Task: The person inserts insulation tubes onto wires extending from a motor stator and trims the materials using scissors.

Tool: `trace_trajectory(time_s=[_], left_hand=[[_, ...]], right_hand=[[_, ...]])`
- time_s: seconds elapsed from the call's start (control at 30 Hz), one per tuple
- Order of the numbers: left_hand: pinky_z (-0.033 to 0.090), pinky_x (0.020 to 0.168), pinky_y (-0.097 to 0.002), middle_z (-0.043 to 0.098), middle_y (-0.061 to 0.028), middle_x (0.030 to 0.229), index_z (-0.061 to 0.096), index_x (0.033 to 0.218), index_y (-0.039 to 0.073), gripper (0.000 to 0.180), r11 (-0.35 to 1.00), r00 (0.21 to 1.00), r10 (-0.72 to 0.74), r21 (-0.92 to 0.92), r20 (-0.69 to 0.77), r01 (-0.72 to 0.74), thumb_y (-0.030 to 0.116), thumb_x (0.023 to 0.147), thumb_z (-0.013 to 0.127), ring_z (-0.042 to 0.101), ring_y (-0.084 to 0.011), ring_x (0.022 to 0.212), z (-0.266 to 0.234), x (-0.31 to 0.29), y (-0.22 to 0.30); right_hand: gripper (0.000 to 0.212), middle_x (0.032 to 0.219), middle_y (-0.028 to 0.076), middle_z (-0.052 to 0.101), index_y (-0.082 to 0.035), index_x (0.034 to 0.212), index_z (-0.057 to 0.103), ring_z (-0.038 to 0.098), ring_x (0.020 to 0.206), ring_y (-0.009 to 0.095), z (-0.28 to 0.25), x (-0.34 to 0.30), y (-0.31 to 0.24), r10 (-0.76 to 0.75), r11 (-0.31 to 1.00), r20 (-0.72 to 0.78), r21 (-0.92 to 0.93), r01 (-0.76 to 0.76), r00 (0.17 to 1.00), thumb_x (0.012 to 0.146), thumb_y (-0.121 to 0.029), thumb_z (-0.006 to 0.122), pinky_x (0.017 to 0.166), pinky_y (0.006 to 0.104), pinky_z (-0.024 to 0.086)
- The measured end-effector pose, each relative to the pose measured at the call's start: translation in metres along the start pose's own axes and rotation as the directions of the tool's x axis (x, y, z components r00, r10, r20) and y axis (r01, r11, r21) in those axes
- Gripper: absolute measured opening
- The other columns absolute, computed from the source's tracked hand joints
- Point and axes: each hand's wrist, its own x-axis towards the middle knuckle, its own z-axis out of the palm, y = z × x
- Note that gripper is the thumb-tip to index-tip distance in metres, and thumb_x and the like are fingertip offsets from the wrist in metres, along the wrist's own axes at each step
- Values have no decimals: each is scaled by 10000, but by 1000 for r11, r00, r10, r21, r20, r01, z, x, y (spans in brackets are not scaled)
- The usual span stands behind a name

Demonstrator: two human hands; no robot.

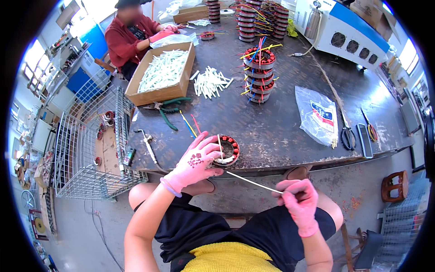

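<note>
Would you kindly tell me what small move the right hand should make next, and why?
Perhaps bring the right hand closer to the ring: it pinches a white cord whose far visible end is near the ring, with the left hand at the ring's left side.

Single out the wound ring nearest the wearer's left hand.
The wound ring at the near edge of the table, partly covered by the left hand; the other rings, stacked or loose, are all farther off.

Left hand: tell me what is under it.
The left hand covers part of the wound ring; red coils show at the ring's right side. Whatever else lies beneath the palm is hidden.
</note>
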Motion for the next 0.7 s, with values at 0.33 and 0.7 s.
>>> trace_trajectory(time_s=[0.33, 0.7], left_hand=[[294, 1180, -527, 654, -7, 1105, 669, 990, 135, 377, 997, 993, -36, -75, -109, 28, 256, 670, 827, 520, -298, 1293, 23, -2, -8], [273, 1187, -543, 630, -51, 1121, 655, 974, 110, 354, 989, 990, -83, -132, -111, 68, 166, 659, 809, 476, -314, 1340, 26, -3, -6]], right_hand=[[158, 1025, 170, 714, -8, 916, 600, 703, 792, 149, 7, -3, 20, -111, 948, 67, -293, 126, 992, 836, 88, 697, 665, 253, 565], [156, 871, 117, 700, -10, 769, 613, 660, 642, 250, 26, 11, 9, -178, 829, 295, -469, 305, 939, 770, 20, 767, 577, 275, 525]])
